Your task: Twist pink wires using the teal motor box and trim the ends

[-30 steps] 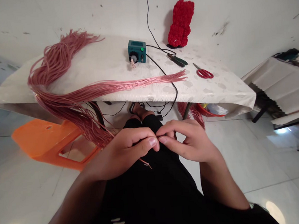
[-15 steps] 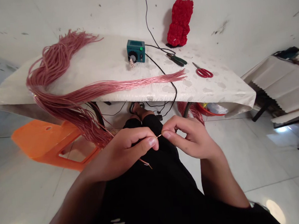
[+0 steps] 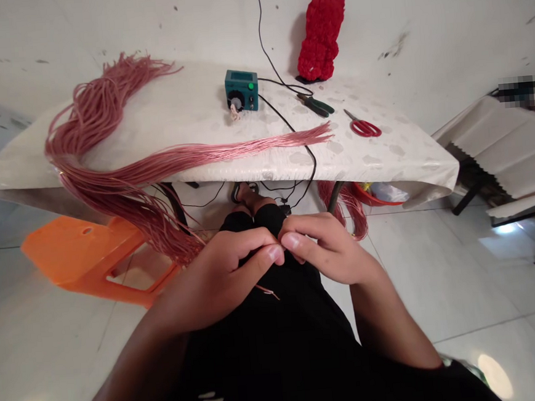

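Pink wire strand (image 3: 268,292) pinched low between left hand (image 3: 213,279) and right hand (image 3: 331,251), thumbs and fingers narrowly closed above black clothing (image 3: 270,355), pinched part hidden. Loose pink wire bundle (image 3: 103,114) draped over far white-covered table (image 3: 398,159), left; red-handled scissors (image 3: 362,129) right.

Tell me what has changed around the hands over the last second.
The right hand moved left to meet the left hand, covering the wire tip that showed between them. The short pink wire end below shifted slightly right. The pink wire bundle, red-handled scissors and green-handled pliers stayed put.
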The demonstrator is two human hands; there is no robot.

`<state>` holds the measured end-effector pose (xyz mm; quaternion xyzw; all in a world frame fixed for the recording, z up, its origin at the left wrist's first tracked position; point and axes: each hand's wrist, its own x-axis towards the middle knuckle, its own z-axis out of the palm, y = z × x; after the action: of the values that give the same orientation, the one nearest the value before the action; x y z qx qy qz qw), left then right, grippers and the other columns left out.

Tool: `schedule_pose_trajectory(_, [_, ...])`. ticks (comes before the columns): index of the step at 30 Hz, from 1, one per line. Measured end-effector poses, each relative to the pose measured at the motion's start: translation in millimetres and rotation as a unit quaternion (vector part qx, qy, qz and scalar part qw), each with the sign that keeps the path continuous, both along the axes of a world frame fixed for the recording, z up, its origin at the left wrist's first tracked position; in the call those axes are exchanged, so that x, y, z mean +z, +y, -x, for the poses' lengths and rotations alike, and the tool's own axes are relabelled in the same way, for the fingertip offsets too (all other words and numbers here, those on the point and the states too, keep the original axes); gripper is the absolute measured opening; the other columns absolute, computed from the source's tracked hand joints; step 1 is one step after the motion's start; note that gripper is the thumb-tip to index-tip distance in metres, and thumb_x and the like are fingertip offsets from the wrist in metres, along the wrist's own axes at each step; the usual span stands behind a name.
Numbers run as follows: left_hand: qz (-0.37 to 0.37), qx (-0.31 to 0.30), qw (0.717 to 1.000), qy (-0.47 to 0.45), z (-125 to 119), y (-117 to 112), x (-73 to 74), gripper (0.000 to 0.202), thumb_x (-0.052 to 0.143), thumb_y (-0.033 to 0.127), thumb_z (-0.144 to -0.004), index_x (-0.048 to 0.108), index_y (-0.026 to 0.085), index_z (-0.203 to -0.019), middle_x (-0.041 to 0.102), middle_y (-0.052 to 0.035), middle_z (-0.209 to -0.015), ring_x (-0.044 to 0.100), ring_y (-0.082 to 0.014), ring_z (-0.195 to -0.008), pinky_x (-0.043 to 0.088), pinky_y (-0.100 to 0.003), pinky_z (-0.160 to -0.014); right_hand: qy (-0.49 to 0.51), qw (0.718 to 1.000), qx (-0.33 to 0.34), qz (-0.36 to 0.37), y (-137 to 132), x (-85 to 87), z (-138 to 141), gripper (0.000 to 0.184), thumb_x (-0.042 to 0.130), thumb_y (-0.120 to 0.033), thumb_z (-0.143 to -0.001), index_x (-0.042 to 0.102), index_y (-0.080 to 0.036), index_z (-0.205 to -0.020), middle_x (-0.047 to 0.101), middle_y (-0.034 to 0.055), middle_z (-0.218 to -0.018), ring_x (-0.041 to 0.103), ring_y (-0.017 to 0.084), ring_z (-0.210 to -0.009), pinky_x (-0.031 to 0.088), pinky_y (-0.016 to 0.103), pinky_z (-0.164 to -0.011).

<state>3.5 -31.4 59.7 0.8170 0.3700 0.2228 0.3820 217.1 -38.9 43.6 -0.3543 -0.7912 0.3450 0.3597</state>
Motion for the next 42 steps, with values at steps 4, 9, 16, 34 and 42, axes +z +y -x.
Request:
schedule_pose_trajectory(4, [-0.015, 0.000, 1.000, 0.027, -0.7, -1.2, -2.5, 0.030, 0.046, 0.029, -0.101, 0.054, 0.019, -0.073, 0.057, 0.0071, -0.065, 0.052, -0.0081, -0.061, 0.038, -0.021, -0.056, 0.008, 1.000, -0.004, -0.013, -0.4, -1.5, 2.9, 0.025, 0.058, -0.022, -0.097, 0.058, -0.018, -0.073, 0.054, -0.0063, -0.063, 0.048, 0.006, -0.057, 0.038, 0.019, -0.058])
schedule_pose_trajectory(9, [-0.001, -0.005, 1.000, 0.017, -1.1, -0.9, -2.5, 0.026, 0.046, 0.028, -0.101, 0.060, 0.021, -0.079, 0.061, 0.0079, -0.069, 0.055, -0.0079, -0.064, 0.040, -0.021, -0.058, 0.066, 0.997, -0.031, -0.033, 0.6, -8.1, 6.7, 0.026, 0.061, -0.019, -0.094, 0.058, -0.018, -0.068, 0.052, -0.0064, -0.059, 0.045, 0.005, -0.054, 0.036, 0.020, -0.055])
schedule_pose_trajectory(16, [-0.019, 0.004, 1.000, -0.004, -1.4, -0.8, -2.3, 0.022, 0.047, 0.019, -0.099, 0.064, 0.024, -0.087, 0.067, 0.0112, -0.076, 0.061, -0.0048, -0.070, 0.043, -0.017, -0.065, 0.139, 0.989, -0.054, -0.020, 2.6, -15.3, 9.7, 0.029, 0.063, -0.021, -0.093, 0.056, -0.017, -0.065, 0.052, -0.0059, -0.055, 0.044, 0.005, -0.050, 0.035, 0.020, -0.050])
schedule_pose_trajectory(34, [-0.047, 0.015, 0.999, -0.016, -2.1, 0.0, -1.9, 0.022, 0.049, 0.017, -0.098, 0.066, 0.025, -0.087, 0.069, 0.0119, -0.077, 0.062, -0.0043, -0.070, 0.044, -0.016, -0.066, 0.279, 0.955, -0.097, -0.006, 6.3, -21.1, 0.7, 0.027, 0.059, -0.023, -0.098, 0.060, -0.018, -0.072, 0.049, -0.0067, -0.049, 0.045, 0.006, -0.042, 0.035, 0.022, -0.044])
schedule_pose_trajectory(42, [-0.037, 0.017, 0.999, -0.020, -2.0, 0.2, -2.9, 0.021, 0.050, 0.020, -0.098, 0.067, 0.025, -0.086, 0.069, 0.0106, -0.077, 0.063, -0.0052, -0.070, 0.044, -0.016, -0.066, 0.140, 0.990, -0.013, -0.014, 4.4, -14.0, -0.2, 0.011, 0.059, -0.025, -0.096, 0.067, -0.018, -0.098, 0.062, -0.0003, -0.077, 0.058, 0.009, -0.063, 0.047, 0.025, -0.058])
